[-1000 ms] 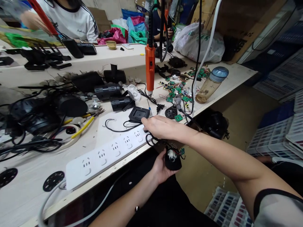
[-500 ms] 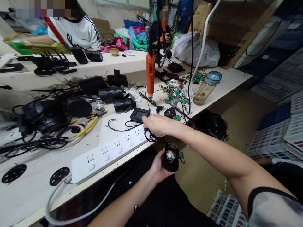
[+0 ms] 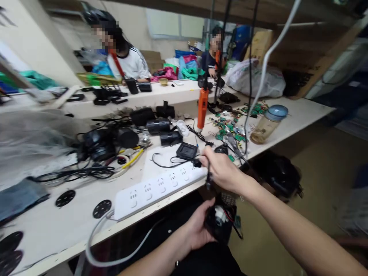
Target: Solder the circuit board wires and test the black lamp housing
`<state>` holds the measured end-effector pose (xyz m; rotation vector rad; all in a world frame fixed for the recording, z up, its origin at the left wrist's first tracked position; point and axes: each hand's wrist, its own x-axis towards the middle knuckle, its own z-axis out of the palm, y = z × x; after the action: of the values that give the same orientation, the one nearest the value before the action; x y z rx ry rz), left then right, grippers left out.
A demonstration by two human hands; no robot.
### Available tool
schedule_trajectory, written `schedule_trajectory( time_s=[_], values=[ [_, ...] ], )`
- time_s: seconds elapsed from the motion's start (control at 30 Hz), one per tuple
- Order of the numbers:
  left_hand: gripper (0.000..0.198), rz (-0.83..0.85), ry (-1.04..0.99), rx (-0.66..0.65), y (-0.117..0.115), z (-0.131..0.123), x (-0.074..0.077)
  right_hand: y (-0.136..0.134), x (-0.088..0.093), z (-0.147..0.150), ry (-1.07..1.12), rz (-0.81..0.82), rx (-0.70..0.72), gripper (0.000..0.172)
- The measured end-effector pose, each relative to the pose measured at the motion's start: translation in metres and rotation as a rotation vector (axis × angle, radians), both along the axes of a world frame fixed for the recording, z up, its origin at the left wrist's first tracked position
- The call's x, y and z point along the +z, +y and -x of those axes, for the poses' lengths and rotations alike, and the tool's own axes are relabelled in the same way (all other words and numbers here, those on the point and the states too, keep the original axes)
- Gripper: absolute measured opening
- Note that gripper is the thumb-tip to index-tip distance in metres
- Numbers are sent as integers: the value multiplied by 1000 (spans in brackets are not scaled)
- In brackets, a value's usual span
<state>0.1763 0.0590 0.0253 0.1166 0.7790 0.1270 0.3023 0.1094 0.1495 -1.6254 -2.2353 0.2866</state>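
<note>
We are taking the white power strip (image 3: 161, 191) as our reference for position. Our two hands are working apart from each other, near the strip's right end. Our left hand (image 3: 197, 230) is clamping around a black housing (image 3: 220, 232), which we are supporting in front of the strip's right end, below the edge of the desk (image 3: 77, 228). The housing is showing a pale fitting (image 3: 220, 215) and loose wires, and a small green board (image 3: 237, 221) is hanging at its right side. Our right hand (image 3: 221, 168) is closing its fingers on a black cord (image 3: 209, 172) just beside the same end of the strip, above the left hand; blur is hiding whether that cord is joining the housing. A black plug (image 3: 197, 163) is sitting at the strip's last socket, near the right fingertips; we are unable to tell whether it is seated. Just behind the strip, a shallow black tray (image 3: 186, 151) is lying on the desk. Farther behind, we are recording an orange electric screwdriver (image 3: 202, 109) hanging upright and black cylinders (image 3: 158, 126) lying grouped. Yellow-handled pliers (image 3: 132, 159) are resting behind the strip's left part. Green circuit boards (image 3: 227, 128) are lying scattered behind and right of the strip, and a blue-lidded bottle (image 3: 266, 128) is standing beyond them, well apart from it.
</note>
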Motion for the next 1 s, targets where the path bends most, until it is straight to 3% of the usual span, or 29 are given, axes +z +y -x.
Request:
schedule_trajectory(
  time_s=[0.03, 0.1, 0.17, 0.3, 0.37, 0.47, 0.6, 0.73, 0.83, 0.93, 1.0],
  values=[
    [47, -14, -6, 11, -1, 9, 10, -7, 4, 0, 86, -40, -16, 17],
    [43, -66, -20, 58, 3, 30, 32, -17, 11, 2, 481, -79, -112, 19],
    [36, -152, -7, 132, 17, 56, 54, -19, 18, 6, 722, -98, -153, 23],
    [27, -403, 207, 265, 82, 111, 87, -4, 22, 24, 855, -142, -167, 28],
    [30, -656, 344, 255, 124, 133, 92, 6, 18, 34, 874, -150, -206, 30],
    [28, -792, 452, 293, 180, 151, 88, 23, 7, 45, 949, -107, -265, 35],
    [28, -960, 559, 243, 220, 151, 73, 41, -10, 53, 1101, 26, -293, 42],
    [31, -1178, 632, 152, 229, 144, 71, 45, -19, 66, 1134, 171, -241, 42],
    [31, -1346, 754, 167, 222, 147, 86, 40, -15, 84, 1125, 212, -219, 36],
    [30, -1477, 897, 241, 198, 158, 109, 34, -4, 98, 1127, 193, -161, 31],
    [31, -1541, 1014, 205, 172, 166, 117, 31, 3, 107, 1140, 122, -105, 24]
  ],
)
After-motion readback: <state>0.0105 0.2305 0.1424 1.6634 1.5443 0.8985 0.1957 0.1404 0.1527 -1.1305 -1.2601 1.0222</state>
